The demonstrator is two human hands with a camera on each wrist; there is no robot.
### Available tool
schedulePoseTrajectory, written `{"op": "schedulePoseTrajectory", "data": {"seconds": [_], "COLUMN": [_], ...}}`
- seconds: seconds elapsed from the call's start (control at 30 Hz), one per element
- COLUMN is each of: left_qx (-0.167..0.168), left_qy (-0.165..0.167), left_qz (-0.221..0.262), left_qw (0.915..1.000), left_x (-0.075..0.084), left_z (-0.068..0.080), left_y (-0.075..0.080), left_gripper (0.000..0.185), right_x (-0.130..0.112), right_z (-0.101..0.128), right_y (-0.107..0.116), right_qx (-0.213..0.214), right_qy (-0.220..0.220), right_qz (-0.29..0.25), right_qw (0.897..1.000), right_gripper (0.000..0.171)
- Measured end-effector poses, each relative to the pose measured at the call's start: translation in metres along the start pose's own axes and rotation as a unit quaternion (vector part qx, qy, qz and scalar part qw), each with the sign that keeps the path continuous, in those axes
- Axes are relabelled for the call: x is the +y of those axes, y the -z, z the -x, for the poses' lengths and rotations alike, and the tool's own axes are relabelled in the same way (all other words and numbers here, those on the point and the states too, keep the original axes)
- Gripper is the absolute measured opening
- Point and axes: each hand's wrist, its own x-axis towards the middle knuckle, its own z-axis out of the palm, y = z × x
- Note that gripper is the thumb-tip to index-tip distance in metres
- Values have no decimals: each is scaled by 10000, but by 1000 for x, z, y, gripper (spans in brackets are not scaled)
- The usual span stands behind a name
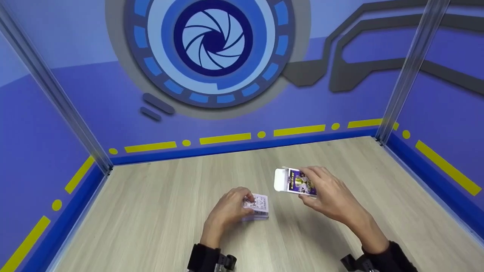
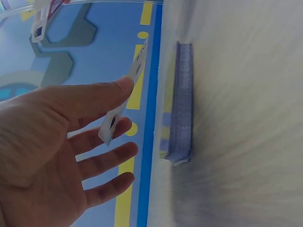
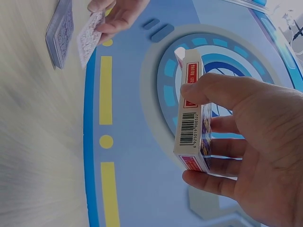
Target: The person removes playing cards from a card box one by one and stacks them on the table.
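Observation:
My left hand [image 1: 228,207] pinches one playing card [image 2: 138,64] between thumb and fingertips, its other fingers spread apart. That card is tilted and held off the table, just above a deck of cards [image 2: 183,104] lying in a squared stack. In the head view the card's patterned back [image 1: 259,202] faces up and covers much of the deck. My right hand [image 1: 332,194] grips a card box [image 1: 298,182] in the air, to the right of the deck. The box's white end flap [image 1: 280,180] stands open toward the left. A barcode side [image 3: 188,130] shows in the right wrist view.
The deck rests on a light wood-grain table [image 1: 159,211]. Blue printed panels [image 1: 87,90] with yellow dashes close off the back and both sides. Metal posts [image 1: 406,71] stand at the back corners.

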Motion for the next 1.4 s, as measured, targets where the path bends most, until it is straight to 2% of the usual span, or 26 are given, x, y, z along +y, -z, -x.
{"op": "schedulePoseTrajectory", "data": {"seconds": [0.33,0.83,1.4], "left_qx": [-177,-174,-304], "left_qy": [270,224,491], "left_qz": [-124,-570,-101], "left_qw": [9994,9980,9983], "left_x": [-4,-5,-2], "left_z": [1,3,2], "left_y": [-13,-20,-18], "left_gripper": [24,24,24], "right_x": [-2,-1,-2], "right_z": [0,-1,-1], "right_y": [0,1,-1], "right_qx": [-88,-10,-47], "right_qy": [-84,61,51], "right_qz": [-1,34,45], "right_qw": [9999,10000,10000], "right_gripper": [67,68,67]}}
